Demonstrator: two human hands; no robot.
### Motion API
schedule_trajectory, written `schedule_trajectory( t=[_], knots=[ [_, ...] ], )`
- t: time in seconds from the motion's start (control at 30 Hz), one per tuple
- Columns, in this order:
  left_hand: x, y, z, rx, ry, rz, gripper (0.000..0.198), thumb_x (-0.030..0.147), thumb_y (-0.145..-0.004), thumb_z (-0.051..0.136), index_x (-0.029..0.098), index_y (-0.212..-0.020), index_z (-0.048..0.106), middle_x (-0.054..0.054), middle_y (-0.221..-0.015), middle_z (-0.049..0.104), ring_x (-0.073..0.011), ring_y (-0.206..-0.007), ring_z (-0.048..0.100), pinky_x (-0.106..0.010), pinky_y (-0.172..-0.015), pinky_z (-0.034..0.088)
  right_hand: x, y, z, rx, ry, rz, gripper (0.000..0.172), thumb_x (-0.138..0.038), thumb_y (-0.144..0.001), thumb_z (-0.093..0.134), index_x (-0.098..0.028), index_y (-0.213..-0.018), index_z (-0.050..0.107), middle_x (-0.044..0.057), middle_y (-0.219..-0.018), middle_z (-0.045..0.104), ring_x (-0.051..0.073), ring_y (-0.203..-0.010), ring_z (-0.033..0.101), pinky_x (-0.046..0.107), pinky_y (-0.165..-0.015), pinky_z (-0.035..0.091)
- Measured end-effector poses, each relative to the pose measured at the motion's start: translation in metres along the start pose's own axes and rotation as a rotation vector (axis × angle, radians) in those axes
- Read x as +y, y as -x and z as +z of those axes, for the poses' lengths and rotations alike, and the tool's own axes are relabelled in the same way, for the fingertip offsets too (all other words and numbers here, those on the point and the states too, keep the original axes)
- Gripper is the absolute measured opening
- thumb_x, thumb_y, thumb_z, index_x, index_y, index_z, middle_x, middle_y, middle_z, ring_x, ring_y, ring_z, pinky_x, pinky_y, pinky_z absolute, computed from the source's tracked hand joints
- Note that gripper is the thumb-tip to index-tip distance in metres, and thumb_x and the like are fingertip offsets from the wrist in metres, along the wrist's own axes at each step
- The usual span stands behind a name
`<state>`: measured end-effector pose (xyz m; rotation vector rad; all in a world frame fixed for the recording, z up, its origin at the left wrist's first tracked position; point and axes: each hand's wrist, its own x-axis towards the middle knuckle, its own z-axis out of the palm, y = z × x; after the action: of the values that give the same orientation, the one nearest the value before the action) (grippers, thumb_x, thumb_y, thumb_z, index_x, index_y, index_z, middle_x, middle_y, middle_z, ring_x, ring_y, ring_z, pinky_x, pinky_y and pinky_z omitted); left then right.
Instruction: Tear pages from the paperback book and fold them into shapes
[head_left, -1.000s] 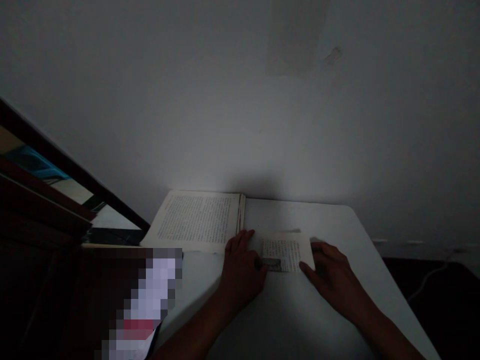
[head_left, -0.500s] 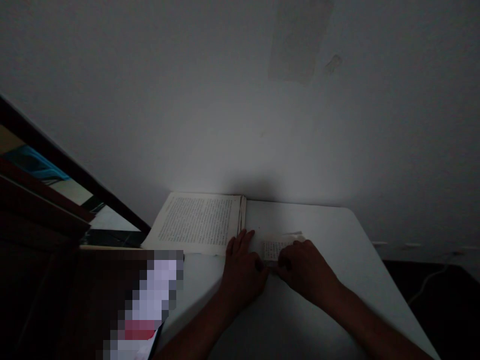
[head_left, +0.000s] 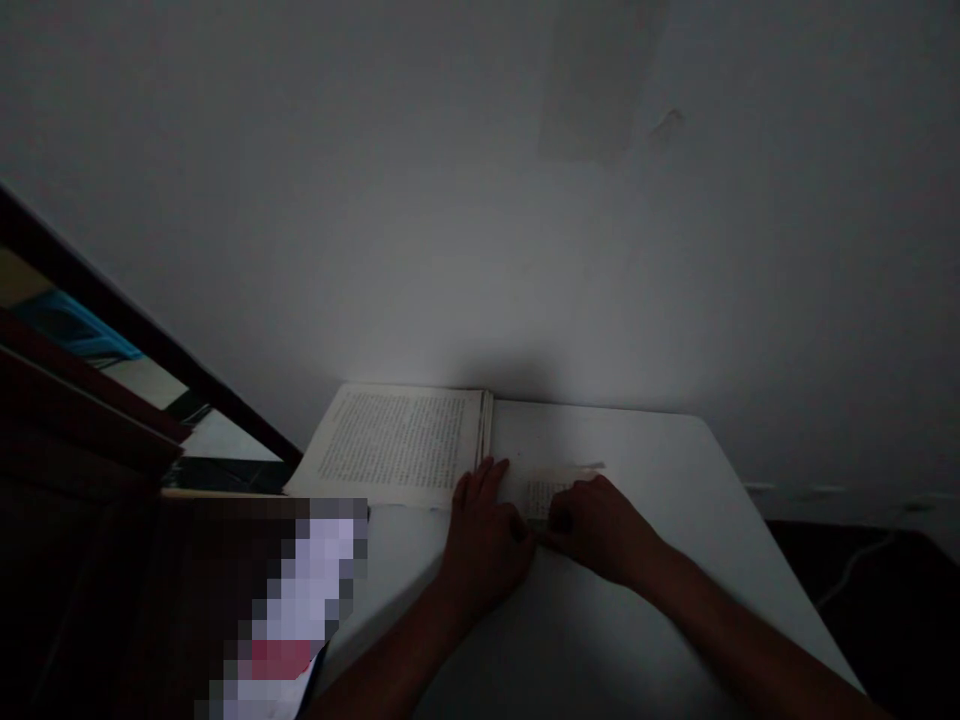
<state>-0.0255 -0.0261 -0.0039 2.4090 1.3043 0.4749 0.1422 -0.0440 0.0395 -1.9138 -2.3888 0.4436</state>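
Note:
A small piece of printed paper [head_left: 543,496] lies on the white table, partly covered by my fingers. My left hand [head_left: 486,545] rests at its lower left; thumb and forefinger are pinched at the near edge, while the other fingers stretch toward the book. My right hand [head_left: 600,525] is curled over the paper's right part, its thumb near the left thumb. The thumbs and fingertips are dark, so their exact grip is hard to see. To the left, a page block or book [head_left: 397,440] with lines of print lies beside my left fingertips.
The white table [head_left: 637,435] stands against a grey wall [head_left: 375,250]. Dark wooden furniture [head_left: 82,580] is on the left, with a blurred-out bright object [head_left: 311,590] by the table edge. A pale cable [head_left: 855,565] hangs at the right.
My right hand has shifted slightly left and closer over the paper. The paper's far right edge now looks lower and flatter. My left hand has stayed nearly still.

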Motion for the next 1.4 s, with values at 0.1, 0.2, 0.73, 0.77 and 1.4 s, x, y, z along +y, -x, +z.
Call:
schedule_trajectory(
  t=[0.1, 0.2, 0.73, 0.77, 1.4],
  knots=[
    [0.0, -0.001, 0.0, -0.006, -0.001, -0.005, 0.01, 0.029, -0.071, 0.066, 0.02, -0.071, 0.068, -0.009, -0.144, 0.032, -0.0266, -0.136, 0.016, -0.047, -0.108, 0.01, 0.006, 0.004, -0.002, -0.001, 0.007, 0.009, 0.014, -0.032, -0.071, 0.066, -0.021, -0.065, 0.072, 0.004, -0.067, 0.073, 0.019, -0.066, 0.066, 0.028, -0.062, 0.04],
    [0.001, -0.001, -0.001, -0.006, 0.006, -0.016, 0.009, 0.028, -0.07, 0.066, 0.019, -0.069, 0.068, -0.009, -0.144, 0.033, -0.0273, -0.136, 0.017, -0.048, -0.108, 0.011, 0.014, 0.01, -0.003, 0.001, -0.02, 0.022, 0.012, -0.029, -0.071, 0.065, -0.021, -0.063, 0.071, 0.003, -0.065, 0.072, 0.018, -0.063, 0.065, 0.026, -0.06, 0.04],
    [-0.001, -0.001, 0.001, 0.011, 0.013, -0.004, 0.011, 0.029, -0.071, 0.067, 0.019, -0.068, 0.067, -0.008, -0.144, 0.032, -0.0279, -0.136, 0.017, -0.05, -0.108, 0.012, 0.063, 0.043, 0.003, 0.04, -0.196, 0.156, 0.013, -0.03, -0.072, 0.064, -0.023, -0.063, 0.068, -0.001, -0.063, 0.07, 0.016, -0.059, 0.064, 0.025, -0.056, 0.041],
    [-0.002, -0.001, 0.001, 0.019, 0.006, -0.006, 0.012, 0.03, -0.071, 0.067, 0.019, -0.068, 0.066, -0.008, -0.145, 0.031, -0.028, -0.136, 0.016, -0.05, -0.108, 0.011, 0.065, 0.043, 0.004, 0.037, -0.209, 0.161, 0.012, -0.03, -0.072, 0.064, -0.023, -0.063, 0.068, -0.002, -0.063, 0.07, 0.016, -0.059, 0.064, 0.025, -0.057, 0.041],
    [-0.014, -0.001, -0.005, -0.035, 0.02, -0.056, 0.021, 0.038, -0.067, 0.071, 0.019, -0.064, 0.063, -0.003, -0.151, 0.014, -0.0254, -0.138, 0.006, -0.049, -0.108, 0.003, 0.082, 0.052, 0.007, -0.031, -0.342, 0.24, 0.02, -0.038, -0.073, 0.062, -0.021, -0.065, 0.068, 0.001, -0.064, 0.069, 0.017, -0.061, 0.062, 0.026, -0.056, 0.042]
  ],
)
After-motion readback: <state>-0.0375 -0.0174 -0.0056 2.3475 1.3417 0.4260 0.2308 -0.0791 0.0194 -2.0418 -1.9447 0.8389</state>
